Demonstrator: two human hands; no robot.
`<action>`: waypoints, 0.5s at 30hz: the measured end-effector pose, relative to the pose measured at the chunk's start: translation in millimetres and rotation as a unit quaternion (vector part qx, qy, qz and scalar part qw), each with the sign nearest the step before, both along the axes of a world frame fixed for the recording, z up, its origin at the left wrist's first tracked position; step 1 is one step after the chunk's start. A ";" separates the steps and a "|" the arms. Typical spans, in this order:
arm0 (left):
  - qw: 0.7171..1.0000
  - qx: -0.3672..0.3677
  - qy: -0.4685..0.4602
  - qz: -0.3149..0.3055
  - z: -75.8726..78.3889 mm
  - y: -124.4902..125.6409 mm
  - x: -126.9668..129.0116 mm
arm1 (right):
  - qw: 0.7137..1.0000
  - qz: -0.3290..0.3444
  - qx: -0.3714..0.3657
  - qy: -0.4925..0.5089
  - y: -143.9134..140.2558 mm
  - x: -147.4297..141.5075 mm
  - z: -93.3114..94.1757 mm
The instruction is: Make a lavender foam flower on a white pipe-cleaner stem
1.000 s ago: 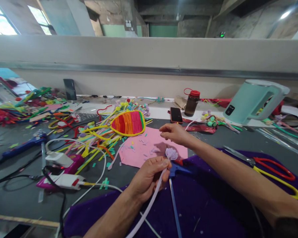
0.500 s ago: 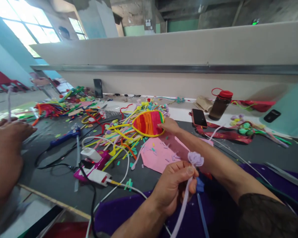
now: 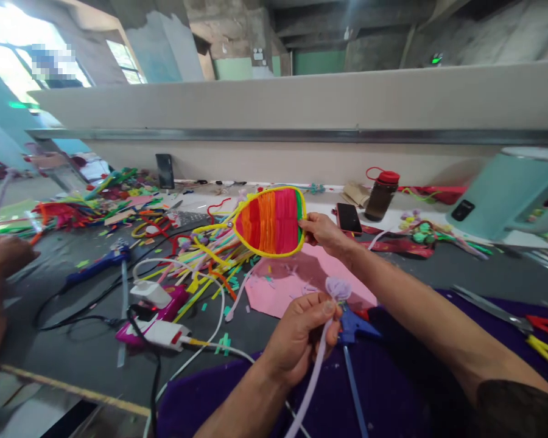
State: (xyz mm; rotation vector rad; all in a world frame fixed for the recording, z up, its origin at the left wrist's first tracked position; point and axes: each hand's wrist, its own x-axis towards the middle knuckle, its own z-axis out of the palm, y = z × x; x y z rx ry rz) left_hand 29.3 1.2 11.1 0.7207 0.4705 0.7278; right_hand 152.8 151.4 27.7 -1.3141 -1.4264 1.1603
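My left hand (image 3: 301,334) pinches a lavender pipe-cleaner flower (image 3: 338,288) just under its looped head, its fuzzy stem (image 3: 314,380) trailing down toward me. Farther out, my right hand (image 3: 322,232) grips the green end of a striped red, orange and pink panel (image 3: 271,222). Yellow pipe cleaner edges this panel and runs off as a tail to the left. It is held above a pile of loose pipe cleaners (image 3: 201,258) and a pink sheet (image 3: 274,292) scattered with clippings. A blue glue gun (image 3: 356,325) with a long glue stick lies behind my left fingers.
At left are a second blue glue gun (image 3: 100,264), a magenta power strip (image 3: 164,313) with cords, and another person's hand (image 3: 4,261). Rightward stand a phone (image 3: 348,218), a red-capped bottle (image 3: 382,196), a teal kettle (image 3: 497,194) and scissors (image 3: 493,310).
My right hand has raised the striped panel off the pile and turned it more toward me. My left hand keeps its pinch on the flower. The view has swung right, showing the scissors and kettle more fully.
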 end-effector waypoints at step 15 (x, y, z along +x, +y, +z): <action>0.999 0.030 0.017 -0.007 5.7 -3.3 0.2 | 0.939 -0.343 0.016 -0.012 -253.8 246.2 4.5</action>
